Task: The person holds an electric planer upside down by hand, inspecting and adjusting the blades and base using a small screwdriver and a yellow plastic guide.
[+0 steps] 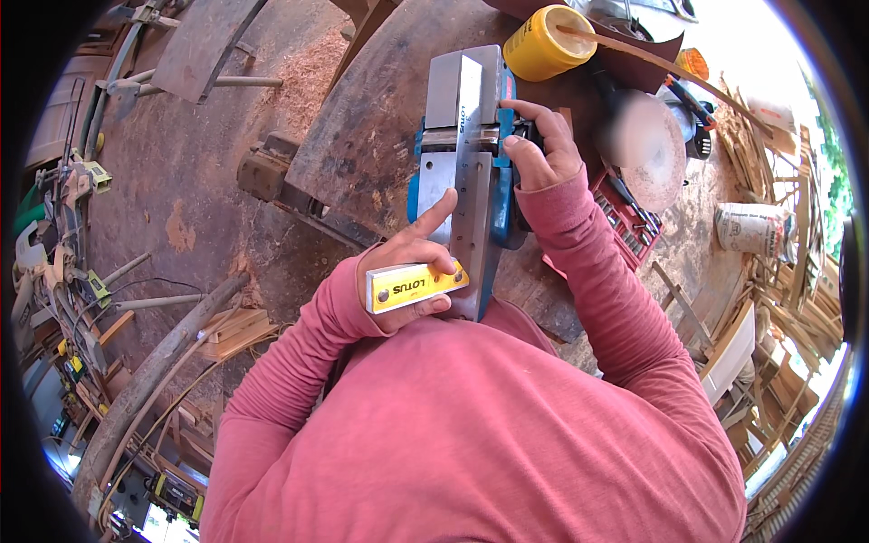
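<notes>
A blue electric planer (501,204) lies upside down on the worn workbench in front of me, its metal sole facing up. My left hand (412,249) grips the yellow handle of a try square (416,284), thumb and fingers round it and the index finger stretched out along the sole. The square's steel blade (467,113) lies lengthwise over the sole, across the cutter drum gap. My right hand (548,149) holds the planer's right side by the drum, thumb and index finger at the blue edge; its other fingers are partly hidden.
A yellow tub (548,43) stands at the far right of the planer, near a long wooden stick (652,61). An open red case of small tools (629,217) lies beyond my right forearm. Left of the bench sits a rusty metal vise (267,167). Timber scraps and a sack (751,231) lie right.
</notes>
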Action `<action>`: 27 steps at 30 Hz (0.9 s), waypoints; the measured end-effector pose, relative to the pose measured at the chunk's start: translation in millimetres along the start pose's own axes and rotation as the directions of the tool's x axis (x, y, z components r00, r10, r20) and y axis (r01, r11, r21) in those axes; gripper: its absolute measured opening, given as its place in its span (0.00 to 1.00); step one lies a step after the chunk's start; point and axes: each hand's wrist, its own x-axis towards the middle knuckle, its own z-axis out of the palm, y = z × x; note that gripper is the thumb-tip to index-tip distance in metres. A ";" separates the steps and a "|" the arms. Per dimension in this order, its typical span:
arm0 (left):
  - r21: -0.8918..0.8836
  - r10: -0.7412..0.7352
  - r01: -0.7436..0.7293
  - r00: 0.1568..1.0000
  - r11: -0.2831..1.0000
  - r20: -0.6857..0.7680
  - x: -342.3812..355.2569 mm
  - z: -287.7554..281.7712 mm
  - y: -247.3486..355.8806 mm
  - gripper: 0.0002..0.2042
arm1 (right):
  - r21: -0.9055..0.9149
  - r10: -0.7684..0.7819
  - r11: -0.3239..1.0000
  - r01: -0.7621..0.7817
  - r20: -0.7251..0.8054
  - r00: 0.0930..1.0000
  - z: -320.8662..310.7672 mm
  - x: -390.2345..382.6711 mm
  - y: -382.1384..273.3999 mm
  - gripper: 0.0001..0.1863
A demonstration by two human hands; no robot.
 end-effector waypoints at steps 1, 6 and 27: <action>0.016 0.004 -0.004 1.000 1.000 -0.017 -0.3 1.1 -1.5 0.21 | 0.000 -0.005 1.000 0.005 0.003 1.000 0.0 0.0 0.2 0.21; 0.007 -0.004 0.005 1.000 1.000 -0.031 0.7 1.8 -1.1 0.19 | -0.007 -0.006 1.000 0.006 0.002 1.000 -0.1 0.5 2.2 0.20; -0.001 -0.039 0.039 0.999 0.999 -0.023 3.1 0.1 2.1 0.19 | 0.060 0.080 0.995 -0.079 -0.015 0.997 0.1 0.9 -2.5 0.20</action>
